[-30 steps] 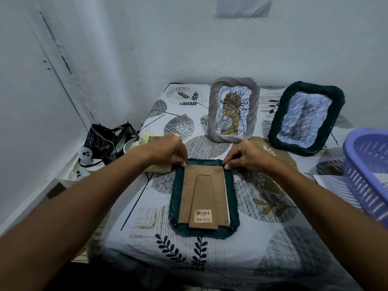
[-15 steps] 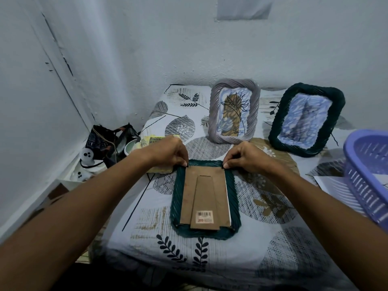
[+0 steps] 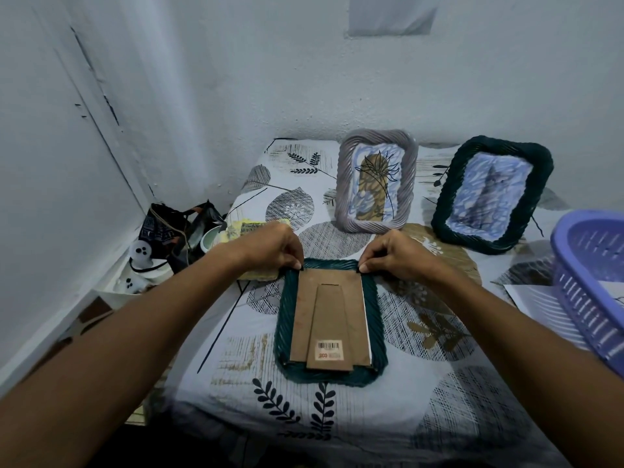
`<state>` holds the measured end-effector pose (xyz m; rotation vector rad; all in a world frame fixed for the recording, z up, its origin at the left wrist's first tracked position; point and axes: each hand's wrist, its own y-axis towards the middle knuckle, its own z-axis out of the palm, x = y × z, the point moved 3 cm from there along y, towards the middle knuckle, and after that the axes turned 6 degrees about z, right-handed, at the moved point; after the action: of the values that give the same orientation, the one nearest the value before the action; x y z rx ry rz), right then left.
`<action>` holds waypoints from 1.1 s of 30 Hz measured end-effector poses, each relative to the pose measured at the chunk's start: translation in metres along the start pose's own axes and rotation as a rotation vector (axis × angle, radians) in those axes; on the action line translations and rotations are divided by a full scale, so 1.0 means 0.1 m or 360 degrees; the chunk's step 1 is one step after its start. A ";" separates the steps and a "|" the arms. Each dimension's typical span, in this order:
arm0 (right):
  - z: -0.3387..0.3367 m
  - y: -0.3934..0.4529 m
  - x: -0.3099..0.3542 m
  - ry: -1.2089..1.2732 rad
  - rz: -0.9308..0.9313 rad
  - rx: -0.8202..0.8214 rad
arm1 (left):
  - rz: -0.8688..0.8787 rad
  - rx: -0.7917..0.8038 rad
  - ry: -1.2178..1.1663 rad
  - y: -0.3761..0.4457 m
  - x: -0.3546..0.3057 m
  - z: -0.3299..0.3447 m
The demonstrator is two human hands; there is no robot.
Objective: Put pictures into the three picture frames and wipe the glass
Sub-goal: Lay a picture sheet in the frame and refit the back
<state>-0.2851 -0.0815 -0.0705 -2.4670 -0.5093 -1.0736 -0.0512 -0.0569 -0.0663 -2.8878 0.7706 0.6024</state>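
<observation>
I see both hands pinching the far corners of the brown backing board (image 3: pixel 329 315): left hand (image 3: pixel 270 246), right hand (image 3: pixel 393 255). The green frame (image 3: pixel 374 309) lies face down, near centre; its barcode sticker (image 3: pixel 329 350) is unreadable.

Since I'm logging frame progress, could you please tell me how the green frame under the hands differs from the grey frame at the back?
The green frame lies face down, its brown backing up; the grey frame stands upright, its picture showing. Both hands, the left hand and the right hand, touch the green frame's far corners; nothing touches the grey one. Both have twisted rope-like borders.
</observation>
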 end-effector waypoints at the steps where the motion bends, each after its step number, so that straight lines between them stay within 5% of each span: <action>1: 0.00 0.00 0.00 0.0002 -0.0008 -0.0008 | -0.0001 -0.0004 0.0001 0.00 -0.01 0.00; 16: 0.09 -0.07 -0.10 -0.0241 -0.0217 -0.0298 | 0.0013 -0.0102 0.0230 -0.08 -0.09 -0.01; 33: 0.69 -1.28 -0.06 -0.0145 -0.0194 -0.0708 | -0.0172 -0.0942 -0.0218 -1.34 -0.78 0.53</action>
<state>-0.3081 0.0605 -0.0903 -2.9133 -0.4962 -1.2370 -0.0649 0.1056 -0.0859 -3.3200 0.4708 1.1718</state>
